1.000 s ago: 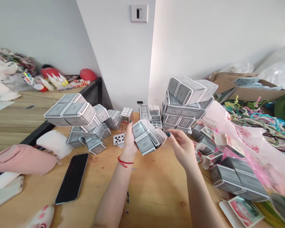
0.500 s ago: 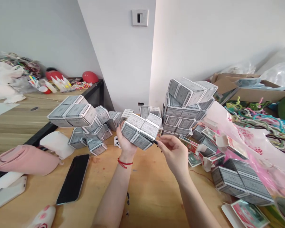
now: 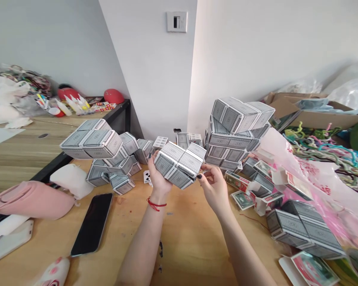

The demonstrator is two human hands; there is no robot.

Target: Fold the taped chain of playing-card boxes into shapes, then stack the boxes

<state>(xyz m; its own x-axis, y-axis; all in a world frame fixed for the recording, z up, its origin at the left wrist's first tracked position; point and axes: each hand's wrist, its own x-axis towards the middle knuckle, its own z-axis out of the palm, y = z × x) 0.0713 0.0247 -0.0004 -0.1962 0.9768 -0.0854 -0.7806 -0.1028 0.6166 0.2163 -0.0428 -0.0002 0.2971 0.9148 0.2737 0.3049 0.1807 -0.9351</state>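
Note:
My left hand (image 3: 161, 178) holds up a block built of playing cards (image 3: 179, 161), its backs printed in grey patterns with white edges. The palm is under the block's left side, with the thumb against that side. A narrow dark gap shows along its lower right seam. At the block's right corner, my right hand (image 3: 215, 184) has its fingers bent and its thumb tip close to the edge, gripping the corner; exact contact is partly hidden. Similar card blocks are piled on the left (image 3: 92, 139) and in a taller stack (image 3: 235, 135) on the right.
A black phone (image 3: 92, 224) and a pink pouch-like item (image 3: 35, 200) lie on the left. Opened card boxes (image 3: 268, 202), another card block (image 3: 304, 228) and pink plastic (image 3: 310, 174) occupy the right. Behind stands a wall with a switch plate (image 3: 177, 22).
My right thumb has shifted slightly right, from the block's lower seam to its corner. The block, still in my left hand, has moved a little to the right.

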